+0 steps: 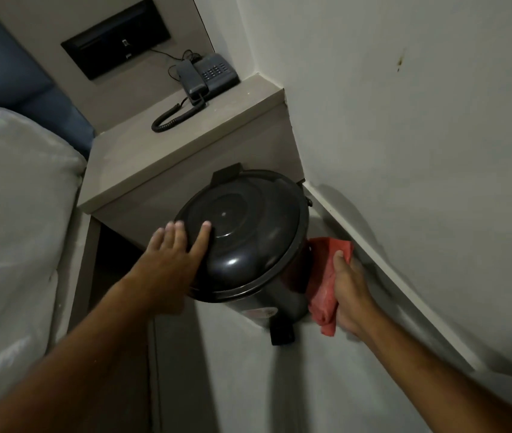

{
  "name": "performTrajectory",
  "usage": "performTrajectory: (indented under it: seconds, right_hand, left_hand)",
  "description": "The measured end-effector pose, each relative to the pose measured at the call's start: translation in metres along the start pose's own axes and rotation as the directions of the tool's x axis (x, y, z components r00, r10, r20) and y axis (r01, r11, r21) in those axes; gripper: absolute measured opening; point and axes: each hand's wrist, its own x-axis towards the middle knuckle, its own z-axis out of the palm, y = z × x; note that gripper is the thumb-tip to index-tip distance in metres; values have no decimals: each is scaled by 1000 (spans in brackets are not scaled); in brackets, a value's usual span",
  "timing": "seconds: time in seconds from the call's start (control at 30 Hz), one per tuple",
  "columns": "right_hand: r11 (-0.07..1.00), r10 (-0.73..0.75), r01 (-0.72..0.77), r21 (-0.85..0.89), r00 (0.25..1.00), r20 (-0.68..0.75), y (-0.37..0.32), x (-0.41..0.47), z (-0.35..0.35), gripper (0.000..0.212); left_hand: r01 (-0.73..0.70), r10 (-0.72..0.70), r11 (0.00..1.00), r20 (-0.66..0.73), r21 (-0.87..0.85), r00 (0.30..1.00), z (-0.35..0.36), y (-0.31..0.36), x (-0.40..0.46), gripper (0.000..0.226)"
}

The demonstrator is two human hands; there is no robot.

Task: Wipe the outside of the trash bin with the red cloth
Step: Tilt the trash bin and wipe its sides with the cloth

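A dark round trash bin [261,295] with a domed lid [242,226] stands on the floor in a corner, its black pedal [282,332] at the bottom front. My left hand [173,254] lies flat on the lid's near left edge, fingers spread. My right hand [350,292] grips the red cloth [326,276] and presses it against the bin's right side, between the bin and the wall. The lower part of the bin is partly hidden by the lid.
A grey nightstand [186,145] stands right behind the bin, with a dark corded phone [208,75] on top. A bed with white bedding [14,214] is at the left. The white wall [420,135] and its baseboard [389,270] run close along the right.
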Motion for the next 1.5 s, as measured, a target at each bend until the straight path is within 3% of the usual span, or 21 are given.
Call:
performTrajectory:
  seconds: [0.13,0.2,0.27,0.3,0.43,0.47,0.5,0.57,0.63,0.7,0.83,0.9,0.97,1.07,1.13,1.23,1.33,1.43,1.5]
  right_hand:
    - [998,-45,45,-48,999,13,4,-4,2,43]
    - [995,-83,83,-46,997,8,6,-4,-2,35]
    - [994,-100,101,-40,994,33,9,-5,-6,32]
    - [992,-109,109,-55,994,18,8,-6,-6,32]
    - [991,-118,113,-70,991,-57,6,-8,-9,33]
    - [994,-103,100,-52,993,-54,5,-7,-10,35]
    - [996,-88,87,-35,995,-52,5,-6,-12,36]
    - [998,-65,65,-13,996,-54,8,-5,-12,32]
    - [998,-60,59,-23,997,-51,9,-5,-10,27]
    - [998,-55,53,-37,997,-49,10,-7,-6,33]
    - [995,-81,79,-65,996,-26,12,-8,-2,36]
    - [990,-126,124,-65,992,-24,7,-9,2,30]
    - [978,-196,194,-76,980,-19,-5,-8,2,33]
    - [960,-256,260,-104,965,53,-14,-4,-5,37]
    - [942,-218,228,-247,974,68,-14,-4,-4,46]
    - [783,-351,354,-512,930,108,-18,-2,2,53]
    - [641,-470,531,-555,843,262,-28,-3,21,59]
    - [584,-538,596,-551,793,286,-31,-11,57,57]
    - [524,-585,637,-566,751,305,-42,-8,81,59]
  left_hand:
    - [165,-173,979,-64,-116,983,-2,16,-7,123]
    - [230,-248,962,-114,-149,962,-17,42,-5,98]
    - [209,-254,954,-205,-215,945,-32,73,-3,62]
    - [178,-236,956,-250,-233,939,-40,85,-2,59]
    - [30,-137,976,-505,-215,852,-58,77,-3,82]
    - [-49,-33,989,-541,-137,841,-52,65,-2,90]
    - [-156,101,986,-529,-61,843,-43,51,-1,94]
    - [-274,234,961,-396,-46,888,-24,22,-3,103]
    - [-275,249,954,-194,-119,949,-5,4,-3,127]
    - [-233,218,963,-114,-136,969,9,2,-2,143]
    - [-116,102,992,-214,-57,971,2,14,0,123]
    - [-98,114,992,-242,76,964,-10,25,-2,123]
    - [-130,149,988,-308,82,940,-21,39,-7,116]
    - [-106,89,994,-405,-19,910,-37,38,-3,84]
    - [-61,5,991,-433,-116,901,-40,20,5,75]
    - [-7,-154,944,-458,-329,875,-28,-12,8,78]
    - [48,-280,880,-436,-472,855,-12,-25,4,74]
    - [-59,-259,799,-431,-599,864,-2,-27,3,47]
    - [-177,-204,700,-431,-691,879,0,-23,5,46]
